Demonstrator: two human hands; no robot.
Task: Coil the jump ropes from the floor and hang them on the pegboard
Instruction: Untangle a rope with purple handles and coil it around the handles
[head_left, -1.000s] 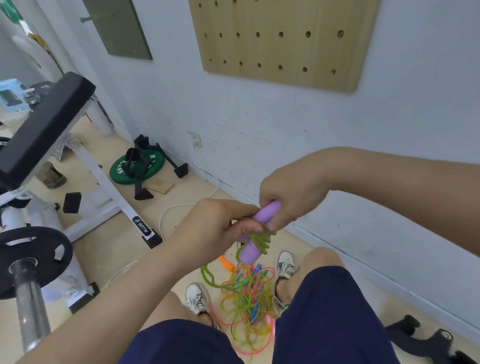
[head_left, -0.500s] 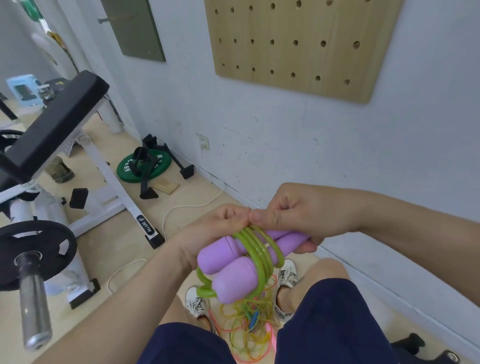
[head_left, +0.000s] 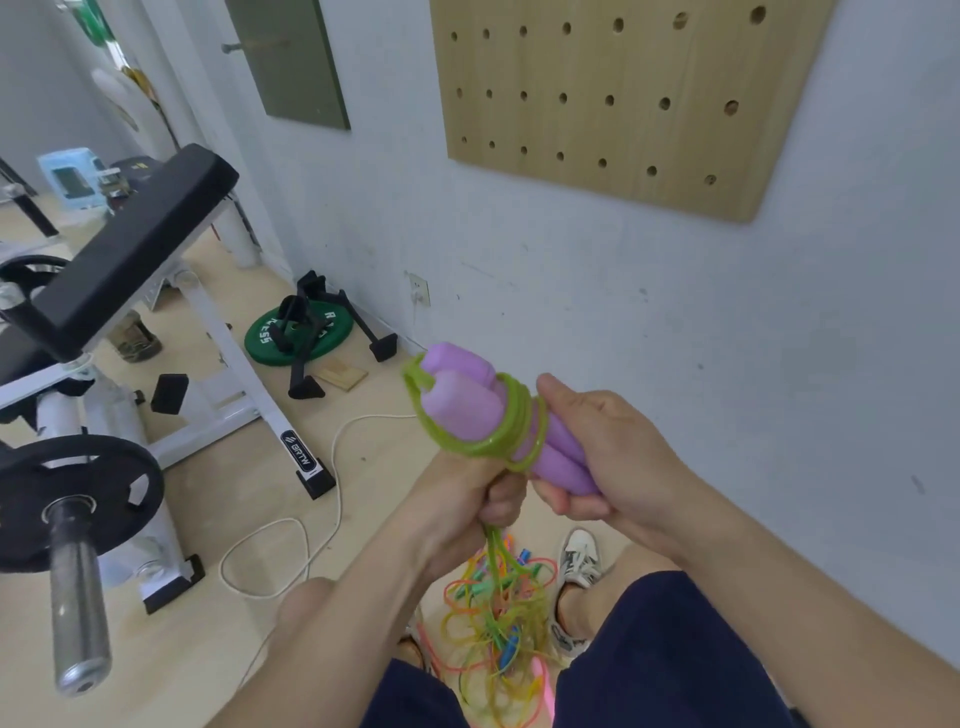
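Note:
A jump rope with two purple handles (head_left: 462, 400) and a green cord (head_left: 511, 423) wound several times round them is held at chest height. My right hand (head_left: 602, 457) grips the lower ends of the handles. My left hand (head_left: 472, 496) is fisted round the green cord just below the wraps, and the cord's tail hangs down from it. More jump ropes (head_left: 498, 623) in yellow, orange, pink and blue lie tangled on the floor between my feet. The wooden pegboard (head_left: 623, 93) hangs on the wall above; no pegs show in its holes.
A weight bench (head_left: 130, 249) with a white frame stands at the left, a barbell with a black plate (head_left: 78, 499) in front of it. A green weight plate (head_left: 298, 332) and black stands lie by the wall. A white cable (head_left: 332, 499) snakes over the floor.
The handles have swung from lying level to pointing up and left. My left hand has dropped below the wraps and now pulls the cord down. The view has tilted up slightly.

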